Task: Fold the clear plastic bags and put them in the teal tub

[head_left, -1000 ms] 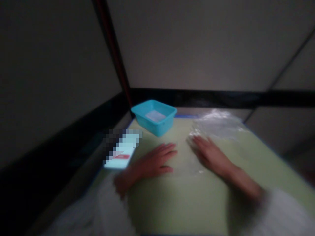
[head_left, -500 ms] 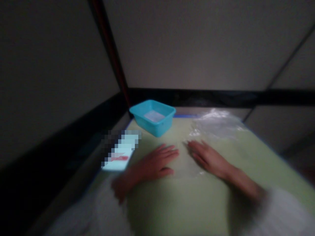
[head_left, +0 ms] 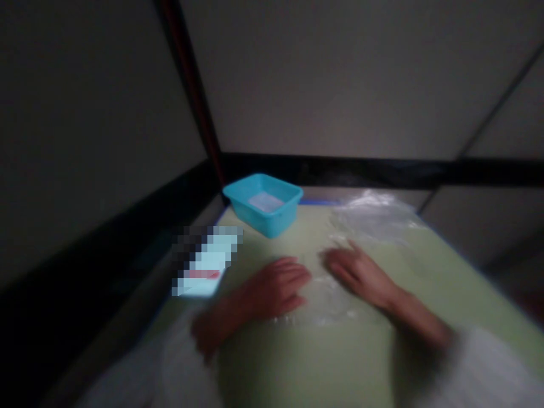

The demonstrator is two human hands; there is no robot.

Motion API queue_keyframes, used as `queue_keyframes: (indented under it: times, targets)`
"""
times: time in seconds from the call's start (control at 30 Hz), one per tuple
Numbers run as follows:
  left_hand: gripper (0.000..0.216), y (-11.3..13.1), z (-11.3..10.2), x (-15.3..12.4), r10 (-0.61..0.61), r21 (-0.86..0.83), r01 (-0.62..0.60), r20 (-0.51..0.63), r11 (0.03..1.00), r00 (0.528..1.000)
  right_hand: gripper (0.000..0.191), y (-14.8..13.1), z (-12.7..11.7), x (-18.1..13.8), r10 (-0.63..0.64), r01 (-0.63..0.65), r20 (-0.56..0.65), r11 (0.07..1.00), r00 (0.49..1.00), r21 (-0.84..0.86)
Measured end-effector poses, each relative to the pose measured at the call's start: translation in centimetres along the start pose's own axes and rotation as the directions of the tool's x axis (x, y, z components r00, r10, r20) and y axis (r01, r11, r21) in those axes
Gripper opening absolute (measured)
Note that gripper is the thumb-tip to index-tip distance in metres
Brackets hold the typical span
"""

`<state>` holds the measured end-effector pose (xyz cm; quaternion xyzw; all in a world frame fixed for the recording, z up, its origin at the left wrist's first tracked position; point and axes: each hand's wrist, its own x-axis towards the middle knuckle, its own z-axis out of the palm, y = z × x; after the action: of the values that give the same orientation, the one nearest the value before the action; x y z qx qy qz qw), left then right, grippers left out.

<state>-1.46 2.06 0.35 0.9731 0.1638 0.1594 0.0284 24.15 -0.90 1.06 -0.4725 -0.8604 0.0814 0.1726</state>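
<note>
The picture is dim and blurred. My left hand rests on a thin clear plastic bag that lies on the green mat, and its fingers curl down onto the plastic. My right hand is on the bag's far side. Its fingertips are drawn together on the plastic and one finger sticks up. The two hands are a few centimetres apart. The bag's near edge glints and looks slightly lifted.
A teal plastic tub with something pale inside stands at the mat's back left. A heap of crumpled clear plastic lies at the back right. A pale blue flat item sits left of my left hand. Walls close in behind.
Both hands lay flat with fingers stretched out before. Now the fingers of both have curled in on the plastic, and the bag's near edge has wrinkled.
</note>
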Motion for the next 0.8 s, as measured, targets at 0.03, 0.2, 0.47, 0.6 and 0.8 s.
queue_keyframes:
  times: [0.03, 0.2, 0.47, 0.6, 0.8]
  targets:
    - [0.038, 0.0, 0.0, 0.1, -0.019, 0.0, 0.019, 0.016, 1.0, 1.0, 0.034, 0.6, 0.2, 0.1, 0.04, -0.04, -0.022, 0.999, 0.999, -0.028]
    - [0.05, -0.6, 0.5, -0.1, -0.073, 0.001, 0.074, 0.154, 0.997, 0.985, 0.045, 3.7, 1.7, 0.3, 0.151, -0.159, -0.065, 0.976, 0.986, -0.149]
    - [0.049, -0.6, 0.4, 0.0, -0.076, -0.043, 0.086, 0.201, 0.995, 0.977, 0.047, 4.6, 2.0, 0.4, 0.145, -0.151, -0.051, 0.98, 0.988, -0.127]
    - [0.047, -0.5, 0.3, -0.1, -0.078, -0.076, 0.092, 0.168, 0.993, 0.983, 0.043, 4.0, 1.6, 0.4, 0.156, -0.163, -0.139, 0.986, 0.978, -0.041]
    - [0.047, -0.5, 0.5, -0.1, -0.074, -0.055, 0.086, 0.178, 0.995, 0.981, 0.035, 2.0, 0.5, 0.3, 0.214, -0.129, -0.295, 0.951, 0.931, 0.282]
